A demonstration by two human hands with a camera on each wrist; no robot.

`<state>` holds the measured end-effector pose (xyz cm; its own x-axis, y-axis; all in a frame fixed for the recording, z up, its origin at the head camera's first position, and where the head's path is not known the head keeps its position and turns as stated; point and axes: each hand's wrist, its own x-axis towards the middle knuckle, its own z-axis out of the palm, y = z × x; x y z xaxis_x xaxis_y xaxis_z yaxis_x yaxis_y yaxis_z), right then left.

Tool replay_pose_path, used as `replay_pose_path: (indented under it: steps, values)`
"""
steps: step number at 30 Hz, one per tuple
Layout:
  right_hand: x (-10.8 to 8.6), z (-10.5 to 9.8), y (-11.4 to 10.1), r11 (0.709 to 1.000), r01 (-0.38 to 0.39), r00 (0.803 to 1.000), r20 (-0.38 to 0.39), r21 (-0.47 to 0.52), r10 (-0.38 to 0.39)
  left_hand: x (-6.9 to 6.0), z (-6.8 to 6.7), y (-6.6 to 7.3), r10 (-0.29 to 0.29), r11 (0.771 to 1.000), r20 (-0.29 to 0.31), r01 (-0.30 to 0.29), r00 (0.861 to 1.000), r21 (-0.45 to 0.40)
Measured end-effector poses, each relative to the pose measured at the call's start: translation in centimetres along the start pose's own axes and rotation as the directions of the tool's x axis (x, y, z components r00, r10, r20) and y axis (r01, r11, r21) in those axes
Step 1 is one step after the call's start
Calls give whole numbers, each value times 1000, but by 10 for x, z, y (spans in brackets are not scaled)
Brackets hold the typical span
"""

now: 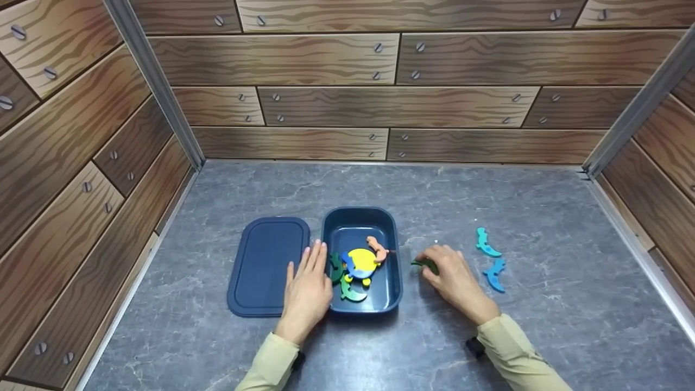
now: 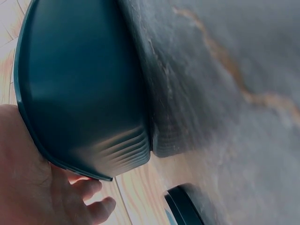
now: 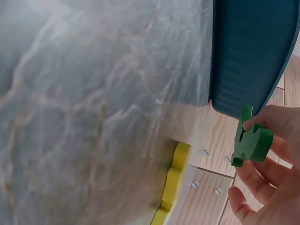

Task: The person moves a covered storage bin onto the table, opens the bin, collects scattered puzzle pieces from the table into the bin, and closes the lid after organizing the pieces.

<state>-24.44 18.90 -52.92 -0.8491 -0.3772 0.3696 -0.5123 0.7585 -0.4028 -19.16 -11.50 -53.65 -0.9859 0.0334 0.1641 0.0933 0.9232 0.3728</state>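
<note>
My right hand (image 1: 450, 274) pinches a green piece (image 1: 427, 264) just right of the blue box; the right wrist view shows that green piece (image 3: 253, 142) between thumb and fingers, above the surface. With straight fingers, my left hand (image 1: 308, 293) rests against the left wall of the box (image 1: 400, 271). In the left wrist view the hand (image 2: 51, 187) touches the rim of the box (image 2: 84, 84). Inside the box lie a yellow piece (image 1: 362, 260), an orange piece (image 1: 377, 248), a blue piece and green pieces (image 1: 353, 294).
The dark blue lid (image 1: 266, 266) lies left of the box. Right of my right hand are a teal piece (image 1: 486, 243) and a blue piece (image 1: 494, 275). A yellow piece (image 3: 173, 183) shows in the right wrist view. Wood-patterned walls (image 1: 326, 60) stand around the grey surface.
</note>
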Motion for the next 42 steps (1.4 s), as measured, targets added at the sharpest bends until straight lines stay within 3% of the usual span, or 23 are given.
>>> replay_pose_path:
  steps: [11, 29, 42]
  values:
    - [1, -6, -5, 997, 31, 999, -27, 71, -29, -1, 1, -2, 12, 1000, -9, -13, 1000, -10]
    - [12, -13, -20, 993, 97, 991, -103, 69, -90, -2, -2, 0, 15, 1000, -9, -15, 1000, 0]
    - [19, -19, -35, 987, 93, 989, -123, 130, -78, -1, -3, 1, 30, 1000, -12, -30, 999, 8]
